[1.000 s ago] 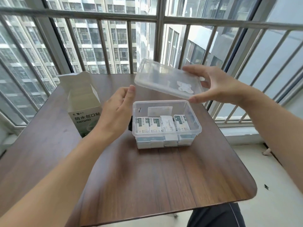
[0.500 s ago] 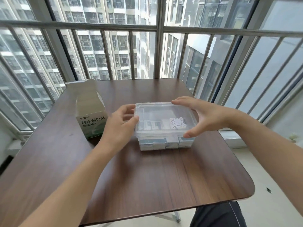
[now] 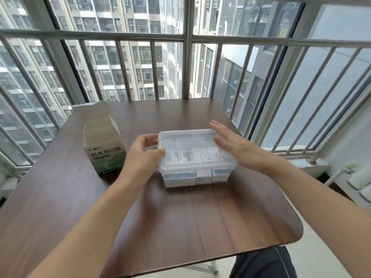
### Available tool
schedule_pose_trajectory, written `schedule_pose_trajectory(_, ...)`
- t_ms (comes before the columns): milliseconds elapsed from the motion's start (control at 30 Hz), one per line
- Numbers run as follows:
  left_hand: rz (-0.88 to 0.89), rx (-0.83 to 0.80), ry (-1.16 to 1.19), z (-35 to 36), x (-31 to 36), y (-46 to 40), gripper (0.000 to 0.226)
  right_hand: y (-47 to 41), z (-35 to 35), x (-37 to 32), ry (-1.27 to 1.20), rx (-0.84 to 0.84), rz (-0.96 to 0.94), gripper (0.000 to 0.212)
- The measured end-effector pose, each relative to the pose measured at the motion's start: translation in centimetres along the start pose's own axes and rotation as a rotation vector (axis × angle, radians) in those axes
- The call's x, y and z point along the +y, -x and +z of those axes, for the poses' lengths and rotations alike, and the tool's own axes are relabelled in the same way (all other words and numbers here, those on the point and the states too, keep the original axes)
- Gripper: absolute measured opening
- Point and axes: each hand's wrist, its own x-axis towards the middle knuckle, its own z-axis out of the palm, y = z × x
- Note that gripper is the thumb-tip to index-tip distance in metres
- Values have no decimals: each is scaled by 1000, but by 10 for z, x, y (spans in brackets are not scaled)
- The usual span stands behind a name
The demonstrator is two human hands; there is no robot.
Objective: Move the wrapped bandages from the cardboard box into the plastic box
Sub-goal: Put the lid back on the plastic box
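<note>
The clear plastic box stands in the middle of the table with its lid on top. Several wrapped bandages show through its front wall. My left hand grips the box's left rim, thumb on the lid's corner and fingers curled round the edge. My right hand hovers by the box's right side with straight fingers, holding nothing. The green and white cardboard box stands upright to the left with its top flap open.
The brown wooden table ends in a rounded corner at the front right. A metal railing and window run along its far and right sides. A dark trouser leg shows below the table's front edge.
The lid came down from the air onto the plastic box. My right hand let go of it and now hovers with straight fingers. My left hand stayed at the box's left rim.
</note>
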Motion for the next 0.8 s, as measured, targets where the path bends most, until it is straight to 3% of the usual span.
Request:
schedule_pose_trajectory(100, -159, 38, -28, 4, 1, -2, 54, 1, 13, -4, -197, 267, 310, 78)
schedule_pose_trajectory(200, -245, 1, 7, 6, -4, -3, 29, 2, 12, -8, -235, 298, 502, 60)
schedule_pose_trajectory(300, -143, 69, -69, 8, -1, 0, 32, 3, 11, -11, -66, 441, 399, 59)
schedule_pose_trajectory(433, 117, 207, -547, 10, 7, 4, 43, 1, 20, -22, 348, 540, 321, 61)
schedule_pose_trajectory(533, 206, 208, -788, 11, 17, 6, 48, 2, 24, -26, 513, 539, 299, 56)
schedule_pose_trajectory(667, 303, 202, -1033, 12, 20, 0, 38, 5, 19, -41, 719, 452, 266, 53)
schedule_pose_trajectory(800, 339, 103, -1152, 14, 29, 1, 34, 4, 18, -50, 818, 394, 267, 46)
